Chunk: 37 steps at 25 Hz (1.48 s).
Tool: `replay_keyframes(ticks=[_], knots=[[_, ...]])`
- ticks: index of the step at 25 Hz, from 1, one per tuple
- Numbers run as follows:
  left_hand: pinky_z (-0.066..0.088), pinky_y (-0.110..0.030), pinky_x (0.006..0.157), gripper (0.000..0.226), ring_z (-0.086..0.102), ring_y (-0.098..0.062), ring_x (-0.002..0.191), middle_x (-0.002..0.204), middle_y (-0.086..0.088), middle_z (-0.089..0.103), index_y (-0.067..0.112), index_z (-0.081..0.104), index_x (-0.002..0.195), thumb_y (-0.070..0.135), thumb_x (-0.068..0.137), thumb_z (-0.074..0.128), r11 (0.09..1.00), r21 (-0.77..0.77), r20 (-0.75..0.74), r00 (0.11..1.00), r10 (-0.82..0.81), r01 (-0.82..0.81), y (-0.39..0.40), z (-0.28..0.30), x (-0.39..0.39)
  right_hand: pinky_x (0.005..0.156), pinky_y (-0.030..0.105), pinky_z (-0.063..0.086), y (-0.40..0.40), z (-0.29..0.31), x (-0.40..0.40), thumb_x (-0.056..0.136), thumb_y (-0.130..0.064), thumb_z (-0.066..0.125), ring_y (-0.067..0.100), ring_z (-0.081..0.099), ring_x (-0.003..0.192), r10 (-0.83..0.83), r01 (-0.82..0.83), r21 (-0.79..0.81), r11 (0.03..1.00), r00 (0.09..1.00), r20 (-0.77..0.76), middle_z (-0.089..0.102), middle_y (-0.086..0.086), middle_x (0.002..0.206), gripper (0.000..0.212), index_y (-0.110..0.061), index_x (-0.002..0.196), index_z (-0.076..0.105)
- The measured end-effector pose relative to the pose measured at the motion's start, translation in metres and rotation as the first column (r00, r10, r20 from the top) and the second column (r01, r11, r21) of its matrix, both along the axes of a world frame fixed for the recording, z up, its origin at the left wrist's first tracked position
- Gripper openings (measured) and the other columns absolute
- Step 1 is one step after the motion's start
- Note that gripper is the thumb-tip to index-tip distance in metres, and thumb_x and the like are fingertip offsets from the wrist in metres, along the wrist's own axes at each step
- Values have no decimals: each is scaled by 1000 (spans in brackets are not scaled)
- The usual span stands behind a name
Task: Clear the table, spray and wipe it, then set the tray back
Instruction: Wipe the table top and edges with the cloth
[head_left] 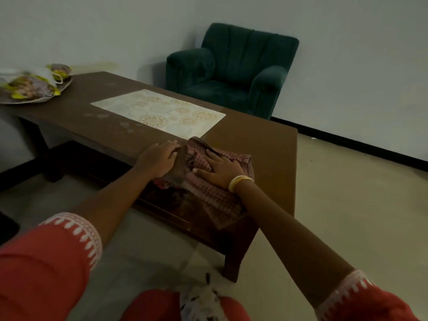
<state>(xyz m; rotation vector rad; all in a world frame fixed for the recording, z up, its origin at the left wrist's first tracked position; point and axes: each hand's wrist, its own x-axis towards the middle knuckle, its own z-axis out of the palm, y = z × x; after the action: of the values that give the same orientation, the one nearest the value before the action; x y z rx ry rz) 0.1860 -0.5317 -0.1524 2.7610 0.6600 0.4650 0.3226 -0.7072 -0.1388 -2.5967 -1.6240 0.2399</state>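
Observation:
A long brown wooden table [254, 140] runs from upper left to the right. A red checked cloth [208, 188] lies bunched on its near edge and hangs partly over it. My right hand [220, 169], with a yellow bangle at the wrist, presses flat on the cloth with fingers spread. My left hand [159, 158] rests flat on the tabletop just left of the cloth, fingertips near the cloth's edge. A pale patterned mat [159, 112] lies in the middle of the table. A tray [30, 100] with colourful packets sits at the far left end.
A dark green armchair [231, 70] stands against the wall behind the table. Pale floor stretches to the right, bounded by a black skirting board. Faint smudges mark the tabletop left of the mat. A lower shelf under the table holds dark items.

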Motion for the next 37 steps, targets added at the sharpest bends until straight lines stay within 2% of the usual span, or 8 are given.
replay_keyframes(ticks=[4,8,12,16,20,29,34,37], knots=[[21,-39,116,42,27,-17,145,154,0,36,20,43,142,24,102,32,997,59,38,999,37,-39,-10,-2,-5,107,56,29,-64,-8,-37,81,-77,39,35,28,142,111,-122,54,991,978,177,9,-2,164,82,-51,149,0],[28,-40,114,41,32,-18,142,152,1,40,20,45,141,24,101,34,998,61,69,998,5,-10,-11,-6,-6,103,51,39,-86,-23,-53,87,-61,45,38,42,133,-16,-35,131,991,930,367,21,10,160,79,-45,150,-1],[29,-40,114,39,36,-19,140,149,-1,43,19,49,138,25,100,43,990,32,89,986,-138,136,22,-4,-22,111,54,27,-46,-16,-40,81,-75,46,38,30,141,-17,-2,79,997,971,239,13,8,162,88,-45,151,3],[21,-41,116,40,34,-22,142,149,-5,44,15,51,137,26,101,36,990,104,222,973,71,-95,54,-16,-43,114,56,14,43,-6,-44,78,-80,46,37,15,147,21,-23,20,1000,995,98,4,5,164,93,-44,152,3],[20,-41,116,42,27,-22,145,152,-5,38,16,42,143,24,103,31,987,152,195,981,22,-53,56,-23,-45,114,54,19,89,-9,-72,83,-72,49,36,20,146,62,-70,64,995,991,117,9,7,163,90,-36,155,7],[12,-42,120,48,11,-19,149,160,1,19,21,25,150,31,103,21,979,199,160,987,17,-49,22,-25,-45,75,34,55,-95,-32,-72,87,-63,41,21,67,104,-68,-146,403,904,879,472,57,-3,138,63,-42,146,33],[16,-41,118,50,16,-20,148,158,0,27,20,32,148,32,102,19,986,169,201,980,-18,-17,11,-27,-45,104,45,40,-33,-30,-86,88,-60,39,32,47,131,-203,81,329,941,912,356,35,5,155,66,-41,150,24],[18,-40,117,48,18,-21,148,157,-3,29,16,33,148,28,103,22,979,191,186,977,-102,66,23,-29,-51,110,47,33,39,-20,-97,92,-63,33,35,36,139,-91,24,220,975,949,301,22,8,161,68,-37,153,17]])
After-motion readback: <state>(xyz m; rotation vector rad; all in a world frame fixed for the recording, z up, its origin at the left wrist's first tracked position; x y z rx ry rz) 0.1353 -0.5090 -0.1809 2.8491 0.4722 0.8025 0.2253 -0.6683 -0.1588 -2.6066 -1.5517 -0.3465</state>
